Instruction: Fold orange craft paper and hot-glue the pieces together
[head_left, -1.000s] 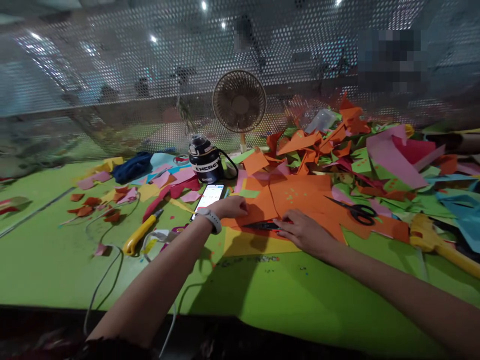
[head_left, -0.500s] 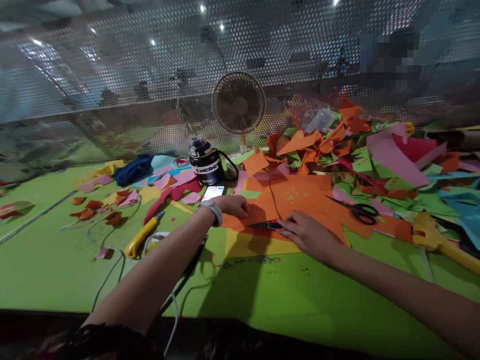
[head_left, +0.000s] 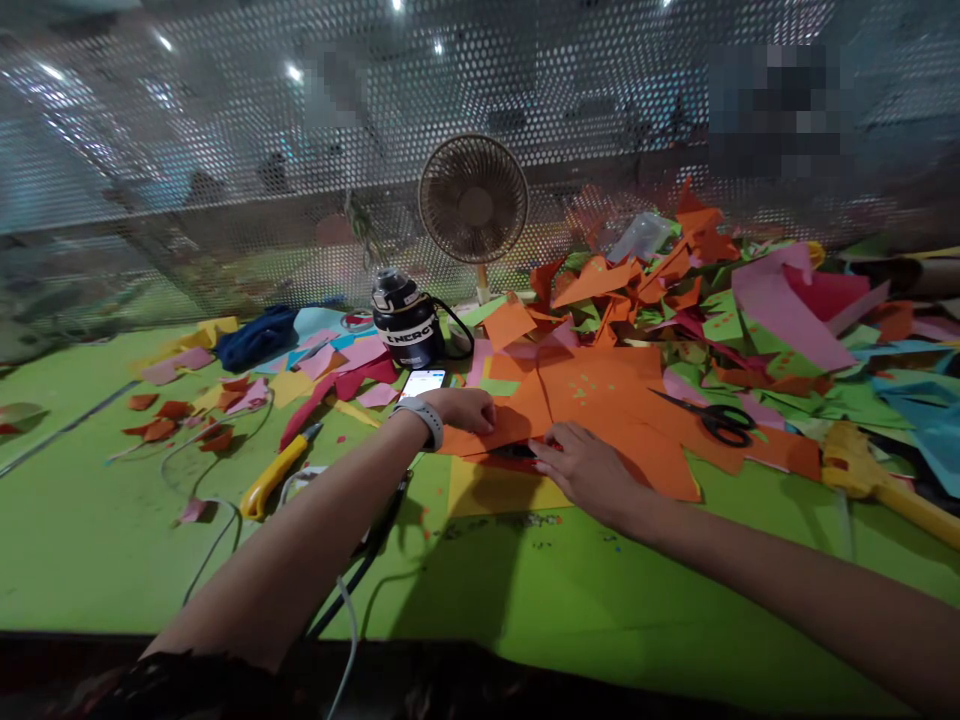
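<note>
My left hand (head_left: 466, 408), with a white watch (head_left: 422, 421) on its wrist, presses its curled fingers on the near edge of a large orange paper sheet (head_left: 600, 400). My right hand (head_left: 583, 468) lies low on the same edge, fingertips closed on a thin dark cutter (head_left: 516, 452) that it mostly hides. A yellow sheet (head_left: 495, 490) sticks out under the orange one, on the green table (head_left: 150, 540).
A phone (head_left: 424, 382) with a lit screen, a black bottle (head_left: 405, 325) and a small fan (head_left: 474, 198) stand behind my left hand. Black scissors (head_left: 712, 415), a yellow glue gun (head_left: 862, 470), a yellow utility knife (head_left: 274, 472), cables (head_left: 217, 525) and a heap of paper scraps (head_left: 712, 300) lie around.
My right hand has slid left along the orange sheet's edge and now covers more of the dark cutter. My left hand has stayed pressed on the paper.
</note>
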